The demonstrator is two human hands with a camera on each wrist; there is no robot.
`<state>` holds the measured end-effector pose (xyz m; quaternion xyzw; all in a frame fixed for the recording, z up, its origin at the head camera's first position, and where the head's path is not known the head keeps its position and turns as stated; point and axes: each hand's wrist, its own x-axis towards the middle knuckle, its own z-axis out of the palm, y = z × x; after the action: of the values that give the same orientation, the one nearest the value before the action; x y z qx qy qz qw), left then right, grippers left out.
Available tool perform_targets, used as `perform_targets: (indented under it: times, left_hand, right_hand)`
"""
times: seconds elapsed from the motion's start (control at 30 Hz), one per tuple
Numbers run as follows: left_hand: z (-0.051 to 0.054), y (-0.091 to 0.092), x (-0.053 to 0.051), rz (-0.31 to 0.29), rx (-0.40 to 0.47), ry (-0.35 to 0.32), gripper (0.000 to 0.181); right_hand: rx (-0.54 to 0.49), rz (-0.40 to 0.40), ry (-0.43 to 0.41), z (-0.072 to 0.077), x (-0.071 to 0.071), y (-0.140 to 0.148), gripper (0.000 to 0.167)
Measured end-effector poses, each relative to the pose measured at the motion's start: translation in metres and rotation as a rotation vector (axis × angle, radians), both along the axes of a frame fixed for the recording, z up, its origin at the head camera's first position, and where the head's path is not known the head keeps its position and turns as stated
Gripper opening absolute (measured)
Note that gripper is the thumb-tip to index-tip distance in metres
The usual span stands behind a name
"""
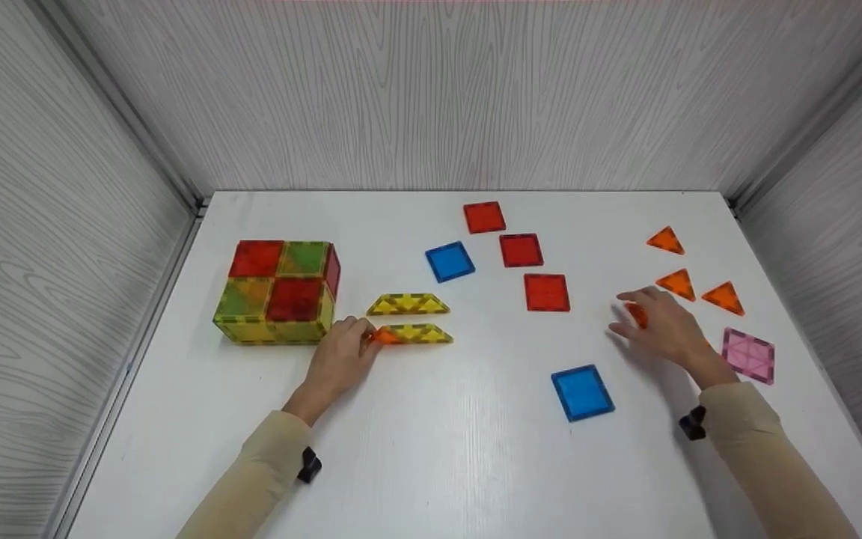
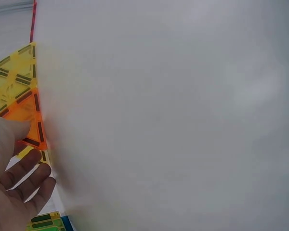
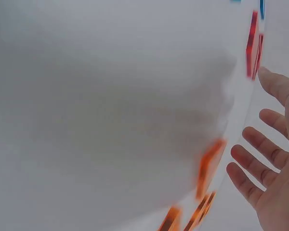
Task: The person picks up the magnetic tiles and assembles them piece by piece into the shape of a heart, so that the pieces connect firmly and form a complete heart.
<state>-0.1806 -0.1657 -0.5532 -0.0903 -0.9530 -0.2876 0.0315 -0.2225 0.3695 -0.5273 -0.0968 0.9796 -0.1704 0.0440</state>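
My left hand (image 1: 343, 355) pinches an orange triangle tile (image 2: 24, 118), thumb on its face, at the left end of a standing yellow trapezoid tile (image 1: 416, 334). Another yellow trapezoid tile (image 1: 407, 303) is just behind, parallel to it. My right hand (image 1: 663, 329) hovers over the table's right side with fingers spread, holding nothing, as the right wrist view shows. Partly hidden below it lies an orange triangle tile (image 1: 636, 315). Beyond that hand are more orange triangle tiles (image 1: 676, 284).
A block of red, green and yellow tiles (image 1: 277, 292) stands left of the left hand. Three red square tiles (image 1: 547, 293) and a blue one (image 1: 450, 262) lie towards the back. Another blue square tile (image 1: 583, 393) is nearer the front; a pink tile (image 1: 748, 355) lies far right.
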Motion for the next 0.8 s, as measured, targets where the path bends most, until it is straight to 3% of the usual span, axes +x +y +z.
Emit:
perform_targets:
  times: [0.2, 0.4, 0.53, 0.8]
  left_hand:
    - [0.001, 0.002, 0.001, 0.008, -0.012, 0.000, 0.019]
    - [0.001, 0.003, 0.000, 0.008, -0.008, 0.010, 0.018]
    - [0.001, 0.003, -0.001, 0.010, 0.000, -0.012, 0.019]
    - [0.004, 0.001, 0.000, 0.015, 0.003, -0.035, 0.018]
  right_hand:
    - [0.084, -0.015, -0.018, -0.006, 0.003, 0.034, 0.069]
    - [0.110, 0.037, -0.016, -0.007, 0.006, 0.049, 0.069]
    - [0.124, 0.071, -0.025, -0.003, 0.007, 0.052, 0.066]
    - [0.102, 0.056, -0.036, 0.003, 0.006, 0.040, 0.064]
